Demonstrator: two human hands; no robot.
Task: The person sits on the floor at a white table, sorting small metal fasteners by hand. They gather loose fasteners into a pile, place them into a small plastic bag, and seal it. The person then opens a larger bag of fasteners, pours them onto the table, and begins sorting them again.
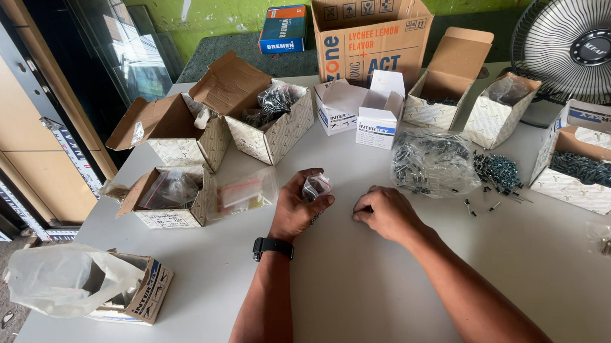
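Here, the left hand [300, 206], a dark watch [273, 248] on its wrist, was clenched around a small clear plastic bag [315, 186] near the centre of the white table [369, 288]. The bag's contents could not be made out. At three o'clock of it, just beside, the right hand [386, 212] rested knuckles-up on the table with fingers curled under; whether it pinched anything could not be told. Judged from this pose, the bag's mouth was best kept upward and open toward the right hand, so that small parts could pass in without spilling. A loose pile of dark screws [498, 170] lay at two o'clock of the right hand, beside a large clear bag of screws [431, 162]; a few strays lay nearer.

Open cartons ringed the table from nine to three o'clock: patterned boxes [197, 139], some holding bagged hardware, a small white-and-blue box [379, 121], and a tall brown carton [371, 37] at twelve. A box stuffed with a white plastic bag [68, 278] sat at eight o'clock. A fan [583, 34] stood at two o'clock. The wall [239, 6] behind was green and scuffed, with a dark glass door [111, 63] at ten o'clock.
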